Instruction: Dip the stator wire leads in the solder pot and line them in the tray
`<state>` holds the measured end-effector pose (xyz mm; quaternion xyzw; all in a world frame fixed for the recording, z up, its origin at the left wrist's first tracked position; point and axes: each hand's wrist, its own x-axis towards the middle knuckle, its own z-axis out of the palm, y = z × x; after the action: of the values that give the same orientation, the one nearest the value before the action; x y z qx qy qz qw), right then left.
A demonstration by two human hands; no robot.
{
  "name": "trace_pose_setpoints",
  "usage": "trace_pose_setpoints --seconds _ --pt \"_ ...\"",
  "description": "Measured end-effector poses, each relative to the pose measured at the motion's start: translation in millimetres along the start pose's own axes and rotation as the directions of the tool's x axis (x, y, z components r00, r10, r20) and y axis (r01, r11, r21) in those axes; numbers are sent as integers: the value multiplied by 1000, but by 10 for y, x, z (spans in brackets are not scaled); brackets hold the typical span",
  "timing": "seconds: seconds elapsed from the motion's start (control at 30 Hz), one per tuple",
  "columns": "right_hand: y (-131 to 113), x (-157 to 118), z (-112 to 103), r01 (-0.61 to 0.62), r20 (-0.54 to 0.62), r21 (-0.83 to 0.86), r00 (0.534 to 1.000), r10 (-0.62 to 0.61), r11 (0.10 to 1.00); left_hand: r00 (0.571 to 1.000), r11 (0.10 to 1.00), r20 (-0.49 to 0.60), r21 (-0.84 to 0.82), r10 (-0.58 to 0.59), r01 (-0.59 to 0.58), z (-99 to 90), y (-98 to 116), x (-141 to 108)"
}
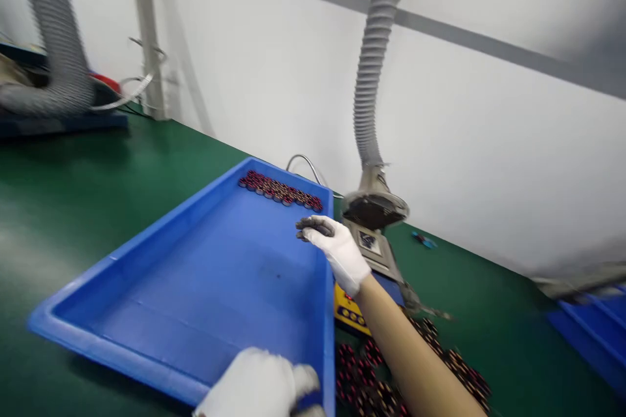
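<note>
My right hand (337,251), in a white glove with dark fingertips, hovers over the right side of a large blue tray (195,260). Its thumb and fingers are loosely curved with a small gap, and nothing shows between them. At the bottom edge my left hand (259,384), also white-gloved, is over the tray's near right part; its fingers are blurred and partly cut off, so what it holds, if anything, is hidden. Small round red-and-black parts (281,190) stand in packed rows along the tray's far end.
Right of the tray are a yellow-and-blue device (350,309) beneath a grey duct hose (374,71) and a pile of similar round parts (362,378). A blue tool (424,240) lies behind. Blue bins (591,332) are far right, another hose (61,32) far left.
</note>
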<state>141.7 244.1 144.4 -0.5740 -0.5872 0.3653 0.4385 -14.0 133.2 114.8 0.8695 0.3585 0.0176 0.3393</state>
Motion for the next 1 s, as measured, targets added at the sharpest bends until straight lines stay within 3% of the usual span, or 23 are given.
trace_pose_setpoints --seconds 0.1,0.2,0.27,0.33,0.5,0.6,0.7,0.77,0.8,0.83,0.9,0.93,1.0 --pt "-80 -781 -512 39 -61 -139 997 -48 989 999 999 -43 48 -16 18 -35 30 -2" --pt "88 -1416 -865 -8 -174 -349 983 -56 937 997 999 -71 14 -38 39 -26 34 -1" --pt "276 -1723 -939 -64 -210 -417 977 -28 907 996 998 -64 4 -67 67 -15 44 -5" --pt "448 -1943 -886 -105 -174 -491 985 21 865 994 995 -67 24 -91 93 -14 65 -10" --pt "697 -2166 -588 -102 21 -754 984 179 649 984 985 -90 62 -155 161 -16 103 -3" --pt "752 -2137 -562 -84 36 -779 983 178 622 976 978 -107 67 -189 197 -1 110 6" --pt "605 -2057 -688 -65 39 -673 992 124 736 975 987 -158 -8 -158 159 5 198 13" --pt "362 -1987 -803 -76 15 -462 995 94 884 952 997 -301 66 50 -32 -16 343 37" --pt "213 -1948 -853 -80 5 -331 996 86 940 901 973 -379 166 211 -158 -37 444 63" --pt "59 -1908 -892 -67 -6 -215 998 67 974 811 914 -440 298 387 -275 -67 558 100" --pt "-221 -1826 -933 -7 -65 -60 998 3 998 598 768 -498 521 628 -372 -147 810 201" --pt "-330 -1786 -938 38 -127 -24 991 -41 999 506 716 -521 602 687 -353 -192 933 259" --pt "-462 -1711 -936 122 -282 12 953 -113 992 395 691 -573 655 718 -306 -276 1133 373"
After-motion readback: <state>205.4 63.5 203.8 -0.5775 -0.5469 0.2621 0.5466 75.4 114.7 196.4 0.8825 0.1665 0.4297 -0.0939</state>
